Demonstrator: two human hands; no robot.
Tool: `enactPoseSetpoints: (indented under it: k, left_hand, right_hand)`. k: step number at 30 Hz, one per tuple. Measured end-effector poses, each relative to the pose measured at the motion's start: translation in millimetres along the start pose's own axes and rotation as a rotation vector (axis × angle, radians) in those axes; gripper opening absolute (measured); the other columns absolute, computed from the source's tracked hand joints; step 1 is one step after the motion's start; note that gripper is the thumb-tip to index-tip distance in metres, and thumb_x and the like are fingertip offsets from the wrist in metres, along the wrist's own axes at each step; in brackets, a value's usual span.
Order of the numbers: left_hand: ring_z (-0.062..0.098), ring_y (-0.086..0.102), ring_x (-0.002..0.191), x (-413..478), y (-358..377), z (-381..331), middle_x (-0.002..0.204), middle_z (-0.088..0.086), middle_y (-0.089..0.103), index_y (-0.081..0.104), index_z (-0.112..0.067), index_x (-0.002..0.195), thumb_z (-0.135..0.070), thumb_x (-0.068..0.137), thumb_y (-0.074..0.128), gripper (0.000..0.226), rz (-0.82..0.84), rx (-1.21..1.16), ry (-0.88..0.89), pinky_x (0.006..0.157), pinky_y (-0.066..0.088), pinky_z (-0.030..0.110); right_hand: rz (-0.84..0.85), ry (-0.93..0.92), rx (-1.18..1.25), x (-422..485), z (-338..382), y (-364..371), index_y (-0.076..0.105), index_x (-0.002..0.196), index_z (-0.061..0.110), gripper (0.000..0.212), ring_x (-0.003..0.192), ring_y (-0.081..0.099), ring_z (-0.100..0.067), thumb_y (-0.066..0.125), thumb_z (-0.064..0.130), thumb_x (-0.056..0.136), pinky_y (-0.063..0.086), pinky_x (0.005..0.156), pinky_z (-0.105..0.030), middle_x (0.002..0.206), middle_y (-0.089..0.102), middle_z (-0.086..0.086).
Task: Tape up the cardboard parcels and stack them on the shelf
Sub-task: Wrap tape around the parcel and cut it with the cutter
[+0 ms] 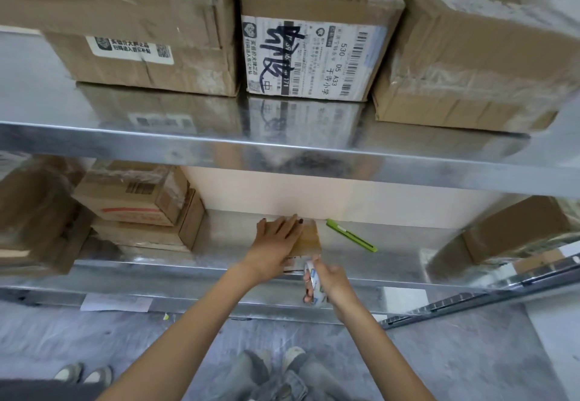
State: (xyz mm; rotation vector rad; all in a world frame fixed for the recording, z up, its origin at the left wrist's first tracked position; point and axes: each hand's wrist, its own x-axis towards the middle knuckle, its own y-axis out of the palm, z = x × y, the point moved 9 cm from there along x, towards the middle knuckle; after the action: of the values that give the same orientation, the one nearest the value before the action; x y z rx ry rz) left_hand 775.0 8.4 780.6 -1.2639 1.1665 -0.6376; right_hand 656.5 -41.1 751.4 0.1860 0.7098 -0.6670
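A small flat cardboard parcel (309,239) lies on the lower metal shelf (238,243), near its front edge. My left hand (276,240) presses flat on top of it, fingers straight and spread. My right hand (326,278) grips a roll of clear tape (314,284) just in front of the parcel's near edge, at the shelf lip. A short stretch of tape seems to run from the roll up to the parcel. Most of the parcel is hidden under my left hand.
A green box cutter (351,235) lies right of the parcel. Stacked boxes (141,209) stand at the left, another box (518,228) at the right. Three taped boxes (314,39) sit on the upper shelf. Another person's shoes (83,374) show on the floor.
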Motion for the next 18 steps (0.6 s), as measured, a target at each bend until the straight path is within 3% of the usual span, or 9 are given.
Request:
enactPoseSetpoints:
  k: [4,6,8,11,13,18]
  left_hand:
    - [0.026,0.008,0.147,20.6,-10.5,2.9,0.162,0.005,0.003,0.013,-0.014,0.153,-0.038,0.099,0.047,0.068,0.193,-0.247,-0.027,0.115,0.016,0.052]
    - [0.024,0.009,0.148,24.2,-11.5,6.4,0.161,0.002,0.013,0.021,-0.017,0.151,-0.038,0.100,0.044,0.060,0.182,-0.346,-0.046,0.116,0.019,0.050]
    - [0.023,0.016,0.146,24.6,-14.3,11.2,0.159,-0.001,0.021,0.027,-0.021,0.150,-0.038,0.100,0.044,0.056,0.122,-0.360,-0.060,0.114,0.025,0.048]
    - [0.025,0.040,0.134,24.3,-19.3,13.4,0.152,0.000,0.037,0.032,-0.022,0.148,-0.036,0.100,0.045,0.052,0.068,-0.391,-0.070,0.105,0.037,0.042]
    - [0.024,0.055,0.114,26.1,-20.3,16.8,0.136,0.004,0.054,0.036,-0.021,0.145,-0.036,0.101,0.044,0.047,0.089,-0.439,-0.089,0.093,0.045,0.038]
    - [0.023,0.059,0.095,28.8,-18.4,19.9,0.115,0.006,0.063,0.040,-0.025,0.143,-0.035,0.101,0.045,0.043,0.167,-0.526,-0.086,0.084,0.046,0.037]
  right_hand:
    - [-0.036,-0.236,-0.006,-16.7,29.2,-14.5,0.064,0.065,0.006,0.056,0.056,0.060,-0.020,0.037,0.041,0.100,0.048,0.069,-0.031,0.048,0.059,-0.009]
    - [0.009,-0.313,0.000,-26.5,40.3,-17.8,0.064,0.071,0.007,0.053,0.065,0.061,-0.020,0.033,0.037,0.101,0.045,0.080,-0.028,0.053,0.060,-0.009]
    - [0.054,-0.355,0.009,-33.0,45.6,-15.8,0.063,0.074,0.005,0.050,0.063,0.060,-0.020,0.031,0.031,0.103,0.045,0.084,-0.025,0.054,0.058,-0.010]
    - [0.009,-0.386,-0.037,-33.7,47.7,-14.1,0.061,0.070,0.004,0.049,0.052,0.054,-0.022,0.031,0.025,0.103,0.047,0.070,-0.014,0.049,0.052,-0.008]
    - [-0.032,-0.353,-0.064,-34.6,42.8,-14.3,0.060,0.066,0.005,0.051,0.046,0.052,-0.020,0.032,0.028,0.103,0.046,0.060,-0.012,0.047,0.050,-0.009]
    - [-0.070,-0.206,-0.077,-31.2,12.7,-20.4,0.061,0.056,0.005,0.059,0.039,0.051,-0.017,0.036,0.036,0.101,0.046,0.050,-0.019,0.043,0.052,-0.009]
